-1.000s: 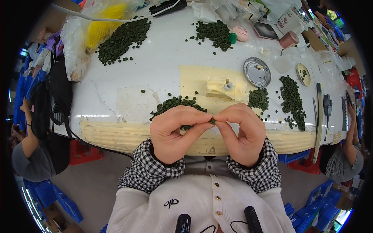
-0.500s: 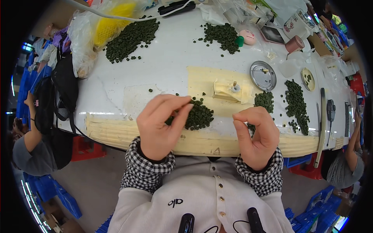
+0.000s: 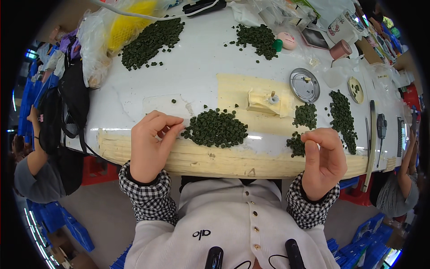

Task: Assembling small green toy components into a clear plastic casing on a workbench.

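My left hand (image 3: 152, 143) is closed in a pinch at the left edge of a pile of small dark green pieces (image 3: 217, 128) near the table's front edge. Whatever lies between its fingertips is too small to make out. Over to the right, my right hand (image 3: 324, 161) also pinches thumb and forefinger together, beside a smaller heap of the same pieces (image 3: 294, 145). Its fingertips hide what they hold, if anything. Behind the piles, a block wrapped in cream tape (image 3: 262, 107) carries a short upright peg (image 3: 273, 97).
More heaps of green pieces lie at far left (image 3: 152, 43), far middle (image 3: 257, 41) and right (image 3: 342, 121). A round metal lid (image 3: 304, 96) and a small dish (image 3: 355, 91) sit at right. Cream tape (image 3: 201, 159) covers the front edge. Other people sit at both sides.
My left hand has moved left, off the middle pile to its edge. My right hand has shifted right and slightly down, uncovering the small heap beside it.
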`<state>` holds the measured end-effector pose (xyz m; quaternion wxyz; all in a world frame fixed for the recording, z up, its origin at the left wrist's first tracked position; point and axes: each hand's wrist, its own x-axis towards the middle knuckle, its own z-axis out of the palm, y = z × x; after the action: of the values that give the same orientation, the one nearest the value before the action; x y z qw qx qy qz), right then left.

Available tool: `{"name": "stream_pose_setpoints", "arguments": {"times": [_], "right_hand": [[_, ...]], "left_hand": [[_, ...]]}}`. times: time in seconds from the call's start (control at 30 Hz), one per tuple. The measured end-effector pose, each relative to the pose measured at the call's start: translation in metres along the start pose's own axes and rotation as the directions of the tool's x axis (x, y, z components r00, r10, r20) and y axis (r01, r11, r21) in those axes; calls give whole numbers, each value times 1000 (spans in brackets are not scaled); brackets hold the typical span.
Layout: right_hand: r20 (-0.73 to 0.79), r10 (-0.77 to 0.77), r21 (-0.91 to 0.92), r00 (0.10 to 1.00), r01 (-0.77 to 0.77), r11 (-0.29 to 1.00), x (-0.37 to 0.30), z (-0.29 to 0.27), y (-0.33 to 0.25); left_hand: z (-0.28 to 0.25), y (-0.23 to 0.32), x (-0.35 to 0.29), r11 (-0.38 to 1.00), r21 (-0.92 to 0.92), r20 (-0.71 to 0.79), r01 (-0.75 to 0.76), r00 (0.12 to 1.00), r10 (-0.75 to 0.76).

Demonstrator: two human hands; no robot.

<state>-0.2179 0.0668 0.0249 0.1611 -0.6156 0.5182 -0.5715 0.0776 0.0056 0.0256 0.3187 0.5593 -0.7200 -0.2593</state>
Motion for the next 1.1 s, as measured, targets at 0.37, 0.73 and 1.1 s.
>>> {"name": "stream_pose_setpoints", "arguments": {"times": [0.37,0.73,1.1], "right_hand": [[287,36,-390,957,82,917,6,-22,5],[386,-33,-561,922,263,785,-1,-10,11],[404,-54,-366,913,216,905,-5,2,17]], "left_hand": [[4,-4,-1,997,-33,-19,75,997,-75],[23,25,-9,869,-491,30,-62,996,88],[62,44,-10,636,-764,236,109,964,119]]}}
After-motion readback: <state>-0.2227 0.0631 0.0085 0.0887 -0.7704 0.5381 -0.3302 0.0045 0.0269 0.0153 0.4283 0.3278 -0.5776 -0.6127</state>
